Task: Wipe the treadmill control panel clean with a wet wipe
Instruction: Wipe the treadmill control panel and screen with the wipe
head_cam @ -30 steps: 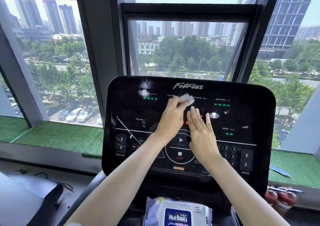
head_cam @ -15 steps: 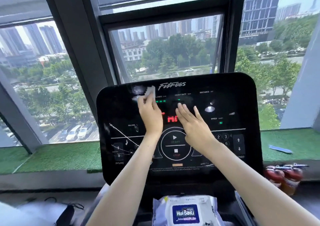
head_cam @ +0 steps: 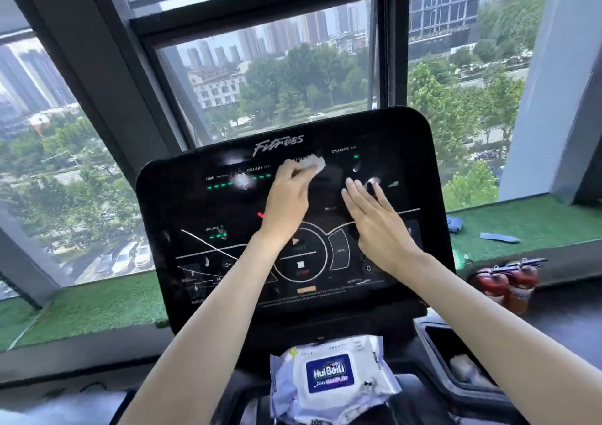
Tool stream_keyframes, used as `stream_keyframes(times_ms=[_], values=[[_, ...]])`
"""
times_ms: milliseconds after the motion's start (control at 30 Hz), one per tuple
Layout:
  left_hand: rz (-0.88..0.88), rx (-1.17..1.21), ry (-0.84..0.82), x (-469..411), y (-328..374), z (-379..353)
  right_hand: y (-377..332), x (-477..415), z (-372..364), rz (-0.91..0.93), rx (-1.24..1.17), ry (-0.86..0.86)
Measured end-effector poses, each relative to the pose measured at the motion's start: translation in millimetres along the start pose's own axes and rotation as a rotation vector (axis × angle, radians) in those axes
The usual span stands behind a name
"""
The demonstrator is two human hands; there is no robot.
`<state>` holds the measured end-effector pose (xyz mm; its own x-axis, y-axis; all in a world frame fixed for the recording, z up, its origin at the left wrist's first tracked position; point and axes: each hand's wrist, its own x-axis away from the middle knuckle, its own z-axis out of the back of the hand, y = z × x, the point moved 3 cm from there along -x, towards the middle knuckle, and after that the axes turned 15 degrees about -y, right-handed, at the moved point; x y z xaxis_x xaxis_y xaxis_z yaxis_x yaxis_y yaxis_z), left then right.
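The left hand [head_cam: 286,203], grip clamped on the wet wipe [head_cam: 312,164], has swept right along the top row of the treadmill control panel [head_cam: 182,203]. The right hand [head_cam: 374,226] rests flat on it, fingers straight; the lower half probably remains unwiped.

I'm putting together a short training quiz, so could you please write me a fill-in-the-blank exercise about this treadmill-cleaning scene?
1. The left hand presses the white wipe on the control panel, just below the printed word ____.
2. The right hand rests flat on the panel and holds ____.
3. The pack of wipes lies ____ the panel, nearer the person.
4. The small lights under TIME glow ____.

Missing words: Fitness; nothing; below; green.
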<state>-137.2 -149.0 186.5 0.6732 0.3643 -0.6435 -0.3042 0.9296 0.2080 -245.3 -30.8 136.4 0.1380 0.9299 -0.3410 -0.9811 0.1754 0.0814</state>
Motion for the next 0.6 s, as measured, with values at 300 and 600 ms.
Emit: stream_keyframes(times_ms=[300,600], values=[[-0.116,-0.103,-0.112,-3,2,1,2,1,-10,0.013,-0.018,0.028],[-0.232,-0.190,-0.279,-25,9,5,1,0,-10,0.003,0.005,0.044]])
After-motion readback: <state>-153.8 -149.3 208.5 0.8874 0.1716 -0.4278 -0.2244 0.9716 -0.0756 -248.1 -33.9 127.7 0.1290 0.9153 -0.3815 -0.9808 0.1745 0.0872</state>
